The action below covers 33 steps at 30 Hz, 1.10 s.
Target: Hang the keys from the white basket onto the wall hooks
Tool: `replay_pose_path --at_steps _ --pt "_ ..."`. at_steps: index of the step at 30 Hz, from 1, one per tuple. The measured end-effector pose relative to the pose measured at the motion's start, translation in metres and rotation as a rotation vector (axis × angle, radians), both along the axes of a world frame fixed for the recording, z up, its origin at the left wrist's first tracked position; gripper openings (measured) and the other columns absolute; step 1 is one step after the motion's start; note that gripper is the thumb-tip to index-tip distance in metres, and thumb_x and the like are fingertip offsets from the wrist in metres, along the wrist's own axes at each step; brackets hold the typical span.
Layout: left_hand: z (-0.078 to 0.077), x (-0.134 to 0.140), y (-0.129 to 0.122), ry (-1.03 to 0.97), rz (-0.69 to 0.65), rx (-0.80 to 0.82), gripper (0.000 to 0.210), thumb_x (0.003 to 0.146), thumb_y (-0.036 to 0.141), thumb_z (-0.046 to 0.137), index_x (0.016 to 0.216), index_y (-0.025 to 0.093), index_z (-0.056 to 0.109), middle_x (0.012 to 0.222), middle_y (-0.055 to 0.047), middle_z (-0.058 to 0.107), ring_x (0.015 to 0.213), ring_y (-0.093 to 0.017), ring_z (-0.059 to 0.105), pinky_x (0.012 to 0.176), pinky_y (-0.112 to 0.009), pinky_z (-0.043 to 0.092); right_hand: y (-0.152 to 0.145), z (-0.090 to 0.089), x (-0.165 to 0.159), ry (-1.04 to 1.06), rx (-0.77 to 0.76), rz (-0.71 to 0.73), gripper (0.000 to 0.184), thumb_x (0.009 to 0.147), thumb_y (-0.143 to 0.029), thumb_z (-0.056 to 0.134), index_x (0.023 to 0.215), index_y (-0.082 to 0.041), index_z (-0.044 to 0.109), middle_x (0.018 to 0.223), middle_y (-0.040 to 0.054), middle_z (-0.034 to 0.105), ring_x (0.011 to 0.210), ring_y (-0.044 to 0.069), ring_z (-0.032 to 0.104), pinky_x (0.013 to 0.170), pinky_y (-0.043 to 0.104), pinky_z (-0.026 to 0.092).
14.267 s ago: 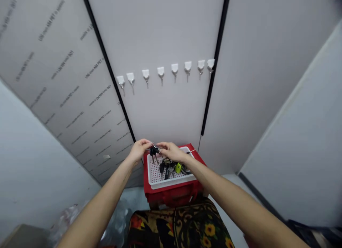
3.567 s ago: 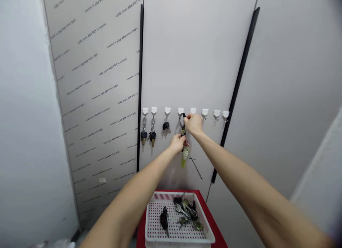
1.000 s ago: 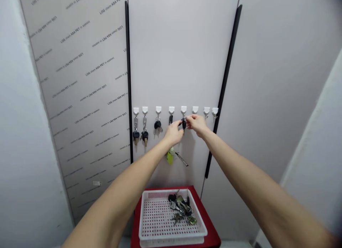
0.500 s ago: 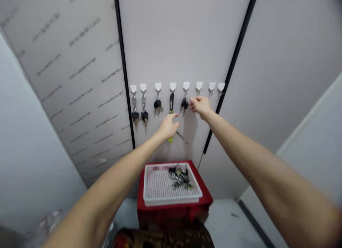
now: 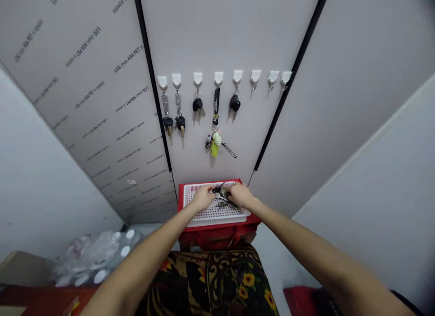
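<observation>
Down in the white basket (image 5: 217, 221), left hand (image 5: 203, 198) at ten o'clock, right hand (image 5: 240, 196) at two, both curled at a heap of keys (image 5: 223, 199) between them, just off centre towards one! Gripping or not? Can't tell. The basket sits on the red box (image 5: 193, 237); up at twelve, hanging bunches (image 5: 234, 103) fill five of eight white hooks (image 5: 218, 78).

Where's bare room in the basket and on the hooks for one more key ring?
Basket: bare patch at front left, between the left hand and the front rim; crowded right, around the loose keys and right hand.

Hooks: three rightmost hooks bare, from the rightmost hung keys to the black bar; five left hooks taken.
</observation>
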State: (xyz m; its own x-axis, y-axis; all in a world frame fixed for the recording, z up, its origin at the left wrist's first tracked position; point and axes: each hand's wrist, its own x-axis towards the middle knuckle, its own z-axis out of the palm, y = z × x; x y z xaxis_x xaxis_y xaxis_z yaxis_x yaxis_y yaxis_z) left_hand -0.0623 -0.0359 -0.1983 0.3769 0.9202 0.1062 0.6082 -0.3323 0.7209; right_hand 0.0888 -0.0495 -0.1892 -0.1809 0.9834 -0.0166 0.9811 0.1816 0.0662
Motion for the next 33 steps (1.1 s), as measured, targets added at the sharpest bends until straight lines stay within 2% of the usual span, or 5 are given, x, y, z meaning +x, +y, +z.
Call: replay_pose_path --at_steps 5,9,19,27,33 --pt "-0.008 -0.001 -0.001 0.004 -0.023 -0.048 0.032 0.061 0.016 0.045 0.092 0.012 0.05 0.092 -0.006 0.055 0.083 -0.012 0.049 0.075 -0.023 0.037 0.001 -0.001 -0.005 -0.002 0.003 -0.014 0.024 0.064 -0.018 0.037 0.075 -0.023 0.058 0.077 0.0046 0.059 0.081 0.018 0.047 0.07 0.031 0.028" --pt "-0.007 0.0 -0.003 0.025 -0.033 -0.063 0.031 0.06 0.016 0.045 0.09 0.011 0.051 0.089 -0.007 0.056 0.081 -0.013 0.049 0.074 -0.024 0.037 0.005 0.005 0.001 0.11 -0.012 -0.074 0.022 0.065 -0.02 0.036 0.071 -0.02 0.057 0.073 0.0048 0.059 0.07 0.016 0.05 0.06 0.025 0.031" --pt "-0.001 0.018 -0.003 -0.242 -0.129 -0.07 0.037 0.06 0.01 0.045 0.097 0.012 0.045 0.09 -0.006 0.054 0.078 -0.011 0.049 0.072 -0.023 0.037 0.015 0.055 0.003 0.849 -0.018 -0.034 0.013 0.065 -0.024 0.038 0.057 -0.015 0.043 0.048 -0.0027 0.049 0.043 0.006 0.043 0.046 0.017 0.033" --pt "0.032 0.018 0.003 -0.424 -0.097 -0.109 0.019 0.067 0.021 0.038 0.07 0.01 0.053 0.06 0.0 0.054 0.053 -0.007 0.045 0.053 -0.018 0.038 0.008 0.091 -0.011 1.21 -0.038 -0.047 0.012 0.063 -0.026 0.043 0.059 -0.015 0.041 0.047 -0.0042 0.047 0.041 0.005 0.046 0.039 0.015 0.033" --pt "0.07 0.012 0.002 -0.573 -0.094 -0.208 0.016 0.065 0.017 0.04 0.074 0.01 0.052 0.056 0.002 0.051 0.048 -0.004 0.042 0.05 -0.016 0.035 -0.001 0.101 -0.012 1.432 -0.029 -0.149 0.011 0.064 -0.026 0.042 0.064 -0.016 0.04 0.049 -0.0045 0.049 0.043 0.006 0.049 0.042 0.017 0.037"
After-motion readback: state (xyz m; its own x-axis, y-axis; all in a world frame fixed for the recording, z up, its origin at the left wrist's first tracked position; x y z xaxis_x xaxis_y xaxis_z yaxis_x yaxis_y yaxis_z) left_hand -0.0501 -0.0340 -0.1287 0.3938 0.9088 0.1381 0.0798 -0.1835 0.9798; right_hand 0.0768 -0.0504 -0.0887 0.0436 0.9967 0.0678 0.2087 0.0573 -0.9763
